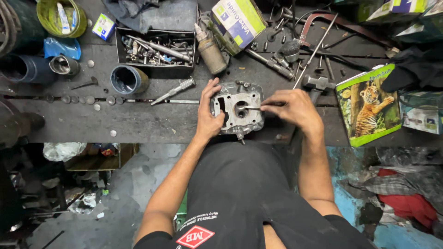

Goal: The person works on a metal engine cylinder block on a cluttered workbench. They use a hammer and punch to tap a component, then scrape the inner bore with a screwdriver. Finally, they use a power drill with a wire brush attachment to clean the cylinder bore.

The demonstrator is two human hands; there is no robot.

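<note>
Grimy and oil-dark, the workbench (138, 122) carries an engine cylinder head (238, 110) close to its front edge, about midway along. The person's left hand (207, 113) is clamped round the casting's left side, thumb and fingers closed on it to steady it. The right hand (293, 107) pinches a thin metal tool (249, 107), its tip reaching into a round port in the middle of the head; by the look of it, this is the step of working or cleaning a valve seat or guide, and any further stroke calls for the casting held square and the tip kept centred in the bore.

Just behind the casting lie a ratchet handle (174, 91) to the left and a hammer (317, 84) to the right. Farther back stand a grey spray can (211, 53), a black tray of sockets and bolts (156, 50), a dark cup (128, 79) and a tilted cardboard box (237, 20). A hacksaw (323, 23) rests near the back right corner, and a green box printed with a tiger cub (369, 106) sits at the right edge. Loose washers (78, 99) dot the left part. Nothing crowds the hands themselves, though the hammer lies just beside the right wrist.
</note>
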